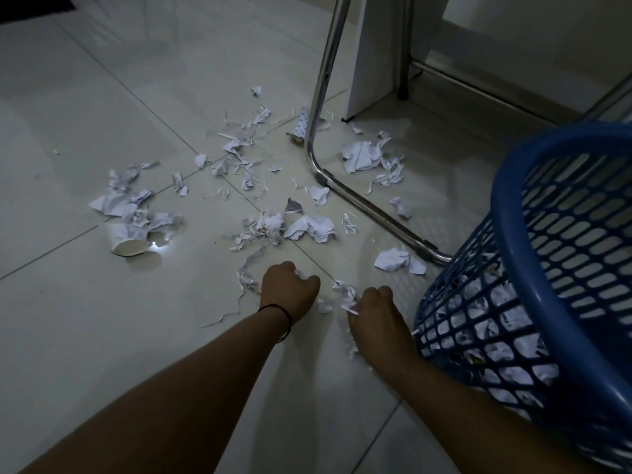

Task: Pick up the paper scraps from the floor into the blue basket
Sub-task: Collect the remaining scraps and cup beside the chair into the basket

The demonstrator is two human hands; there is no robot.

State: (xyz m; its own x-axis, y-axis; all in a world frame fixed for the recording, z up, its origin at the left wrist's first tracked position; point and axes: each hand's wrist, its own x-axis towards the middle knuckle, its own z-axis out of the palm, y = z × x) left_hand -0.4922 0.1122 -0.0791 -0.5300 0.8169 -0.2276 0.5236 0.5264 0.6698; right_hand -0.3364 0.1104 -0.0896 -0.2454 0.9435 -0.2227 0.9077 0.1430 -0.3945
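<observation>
White paper scraps lie scattered over the pale tiled floor, crumpled balls and thin torn strips. The blue basket stands at the right, its lattice wall showing crumpled paper inside. My left hand is down on the floor with its fingers curled round a small scrap; a black band circles that wrist. Just left of the basket, my right hand pinches a bunch of small scraps against the floor. A long curled strip lies to the left of my left hand.
A chrome chair frame bends onto the floor among the scraps and runs toward the basket. A white furniture panel stands behind it. A torn paper cup lies at the left. A printed cardboard piece leans by the chair leg.
</observation>
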